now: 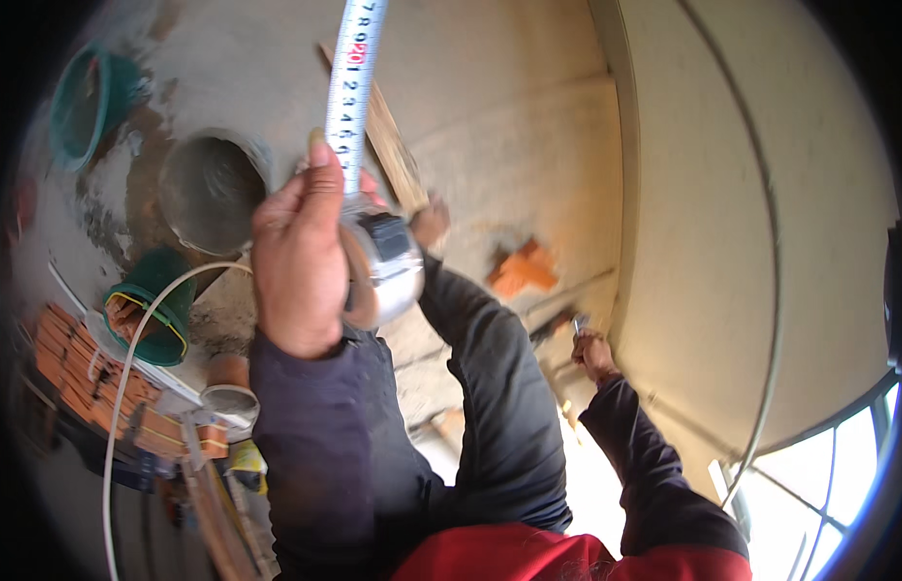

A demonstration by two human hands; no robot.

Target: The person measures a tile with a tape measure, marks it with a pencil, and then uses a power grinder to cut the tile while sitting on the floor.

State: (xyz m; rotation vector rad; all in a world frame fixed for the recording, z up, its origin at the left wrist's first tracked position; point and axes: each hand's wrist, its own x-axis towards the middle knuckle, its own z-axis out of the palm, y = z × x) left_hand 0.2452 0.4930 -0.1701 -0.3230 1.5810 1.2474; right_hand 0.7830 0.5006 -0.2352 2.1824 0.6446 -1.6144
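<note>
My left hand (301, 252) is closed around a silver-grey tape measure (385, 271) with a black button, held above my legs. Its white blade (349, 107) is pulled out away from me, past the top of the view, and my thumb presses along the blade's edge. Low on the right, near the base of the wall, my right hand (594, 355) is closed on a small silvery thing (579, 324), too small and blurred to name. Beyond the tape measure, a wooden strip (393, 145) lies on the floor, its near end close to my foot (432, 221).
An orange broken piece (524, 269) lies on the floor near the pale wall (732, 223). At left stand a green bucket (81, 107), a round grey tub (214, 189) and another green bucket (146, 315). Orange bricks (83, 373) are stacked nearby, and a white hose (131, 358) curves past.
</note>
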